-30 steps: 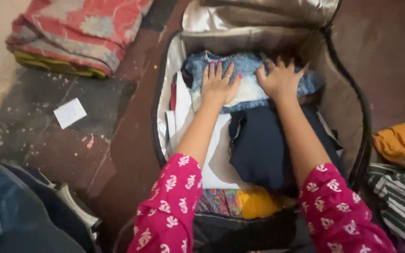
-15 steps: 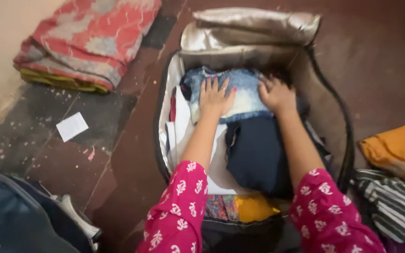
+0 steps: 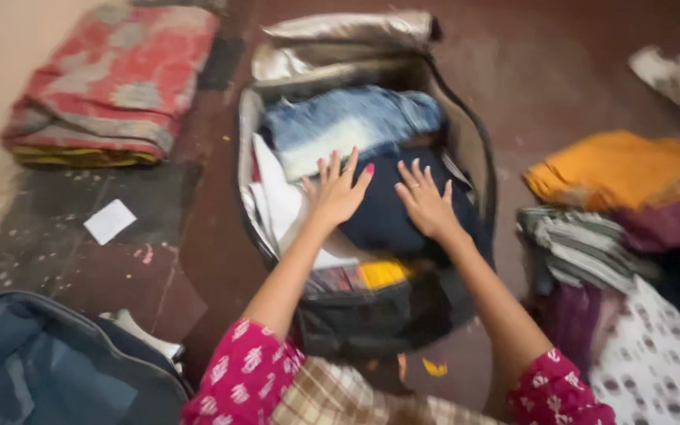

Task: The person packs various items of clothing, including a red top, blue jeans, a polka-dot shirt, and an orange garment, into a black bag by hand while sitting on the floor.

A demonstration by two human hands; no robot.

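Resting flat with fingers spread, grasping nothing, the left hand point(image 3: 338, 191) and right hand point(image 3: 426, 203) press a dark folded garment point(image 3: 383, 216) in the open suitcase point(image 3: 478, 149) at centre frame on the dark red floor point(image 3: 560, 71), a red folded blanket point(image 3: 112, 86) upper left.

Sleeves point(image 3: 245, 378) pink with white flowers, jeans point(image 3: 348, 126) faded blue, top garment point(image 3: 387, 212) navy, blanket point(image 3: 112, 86) red-grey, folded cloth point(image 3: 623, 169) orange.

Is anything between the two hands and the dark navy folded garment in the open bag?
Nothing visible: the left hand and right hand lie flat, fingers spread, on the dark navy folded garment, just below the folded pale blue denim.
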